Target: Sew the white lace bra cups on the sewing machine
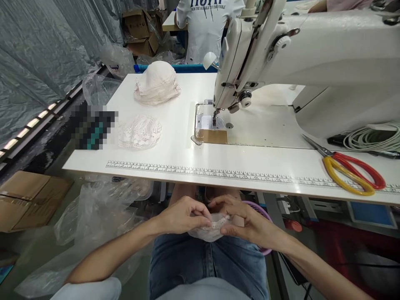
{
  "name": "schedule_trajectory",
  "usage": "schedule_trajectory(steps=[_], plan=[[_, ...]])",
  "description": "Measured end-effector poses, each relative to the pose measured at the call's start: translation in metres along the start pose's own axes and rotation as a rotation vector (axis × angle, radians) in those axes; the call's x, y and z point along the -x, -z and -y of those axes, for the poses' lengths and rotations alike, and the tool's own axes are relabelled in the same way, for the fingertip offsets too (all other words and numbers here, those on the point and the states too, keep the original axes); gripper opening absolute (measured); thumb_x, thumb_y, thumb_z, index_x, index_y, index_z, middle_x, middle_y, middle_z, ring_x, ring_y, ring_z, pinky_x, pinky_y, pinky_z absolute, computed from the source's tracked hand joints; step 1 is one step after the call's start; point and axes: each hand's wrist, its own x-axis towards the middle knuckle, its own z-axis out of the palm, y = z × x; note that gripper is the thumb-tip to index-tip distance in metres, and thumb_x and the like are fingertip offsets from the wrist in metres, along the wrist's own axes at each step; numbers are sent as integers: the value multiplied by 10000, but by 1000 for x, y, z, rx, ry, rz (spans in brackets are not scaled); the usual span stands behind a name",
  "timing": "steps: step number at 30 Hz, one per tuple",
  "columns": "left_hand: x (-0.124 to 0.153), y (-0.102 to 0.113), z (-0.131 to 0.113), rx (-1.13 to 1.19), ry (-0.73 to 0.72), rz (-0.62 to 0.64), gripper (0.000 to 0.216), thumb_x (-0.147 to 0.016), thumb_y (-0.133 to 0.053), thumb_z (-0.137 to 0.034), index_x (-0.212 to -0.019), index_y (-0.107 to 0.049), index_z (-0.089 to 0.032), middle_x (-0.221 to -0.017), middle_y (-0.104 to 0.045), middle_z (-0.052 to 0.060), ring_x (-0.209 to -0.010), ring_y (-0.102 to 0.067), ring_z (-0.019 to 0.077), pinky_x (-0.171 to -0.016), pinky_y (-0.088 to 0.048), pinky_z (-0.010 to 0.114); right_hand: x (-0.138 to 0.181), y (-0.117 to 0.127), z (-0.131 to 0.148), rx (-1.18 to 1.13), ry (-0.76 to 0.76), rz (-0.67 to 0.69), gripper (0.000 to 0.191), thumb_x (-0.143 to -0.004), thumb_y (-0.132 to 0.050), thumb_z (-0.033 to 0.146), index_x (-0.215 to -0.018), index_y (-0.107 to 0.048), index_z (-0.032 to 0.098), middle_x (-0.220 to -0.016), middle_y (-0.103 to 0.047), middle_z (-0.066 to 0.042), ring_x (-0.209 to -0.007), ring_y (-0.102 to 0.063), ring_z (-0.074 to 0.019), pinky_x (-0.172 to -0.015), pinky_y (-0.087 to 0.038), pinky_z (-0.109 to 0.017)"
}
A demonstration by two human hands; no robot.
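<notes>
Over my lap, below the table's front edge, both hands grip a pale, sheer lace-edged piece of fabric. My left hand pinches its left side between thumb and fingertips. On the other side my right hand has its thumb and curled fingers on the edge. The fingers hide part of the fabric. Up on the white table lies a flat pale pink lace piece. Behind that sits a rounded pile of similar pale pink fabric.
A white sewing machine stands on the table, right of the lace. Red-and-yellow scissors lie across the printed ruler. Plastic bags and a cardboard box are at lower left. A person sits beyond the table.
</notes>
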Motion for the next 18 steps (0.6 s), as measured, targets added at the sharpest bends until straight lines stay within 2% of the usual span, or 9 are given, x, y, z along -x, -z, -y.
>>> schedule_trajectory(steps=[2, 4, 6, 8, 11, 14, 16, 18], plan=[[1, 2, -4, -27, 2, 16, 233, -800, -563, -303, -805, -699, -114, -664, -624, 24, -597, -499, 102, -554, -364, 189, -4, -2, 0, -53, 25, 43, 219, -852, -575, 402, -833, -638, 193, -1020, -579, -63, -953, -527, -190, -798, -424, -301], [3, 5, -5, -20, 9, 38, 244, -804, -566, -323, -822, -696, -118, -697, -630, 27, -626, -507, 109, -577, -372, 195, -6, -4, -1, -128, -4, 63, 256, -859, -555, 410, -798, -629, 172, -848, -589, -43, -782, -537, -158, -678, -424, -264], [4, 8, -1, 2, 8, 59, 239, -763, -627, -341, -840, -690, -124, -725, -630, 23, -652, -507, 111, -603, -378, 198, -6, -5, -4, -190, -77, 67, 283, -853, -551, 425, -758, -598, 163, -687, -524, 1, -605, -470, -113, -527, -357, -220], [4, 10, 5, -30, -12, 69, 250, -710, -689, -342, -846, -684, -132, -705, -601, 1, -640, -478, 100, -590, -354, 190, -5, -5, -8, -210, -152, 67, 301, -841, -557, 438, -715, -550, 164, -583, -408, 47, -495, -345, -75, -448, -252, -205], [1, 11, 15, -156, -74, 52, 230, -700, -704, -348, -780, -674, -134, -654, -517, -26, -600, -427, 82, -547, -305, 185, -2, -4, -12, -205, -212, 69, 321, -830, -567, 444, -680, -489, 171, -549, -310, 69, -472, -257, -64, -434, -182, -210], [-1, 10, 20, -165, -131, 37, 220, -723, -687, -349, -741, -671, -130, -738, -555, -1, -679, -492, 98, -624, -359, 188, -1, -3, -15, -183, -204, 54, 312, -833, -566, 441, -693, -508, 168, -584, -369, 48, -515, -322, -79, -452, -224, -208], [-2, 8, 21, -90, -106, 56, 228, -760, -653, -353, -760, -674, -126, -758, -598, 15, -705, -526, 109, -644, -383, 189, 0, -2, -16, -157, -190, 44, 309, -836, -556, 454, -720, -544, 167, -605, -422, 33, -537, -368, -92, -463, -259, -207], [-2, 6, 22, -20, -44, 72, 256, -788, -619, -365, -776, -680, -117, -696, -615, 15, -647, -527, 102, -590, -381, 181, 0, -2, -17, -132, -185, 33, 326, -830, -555, 478, -720, -556, 171, -595, -440, 31, -536, -388, -98, -466, -282, -206]])
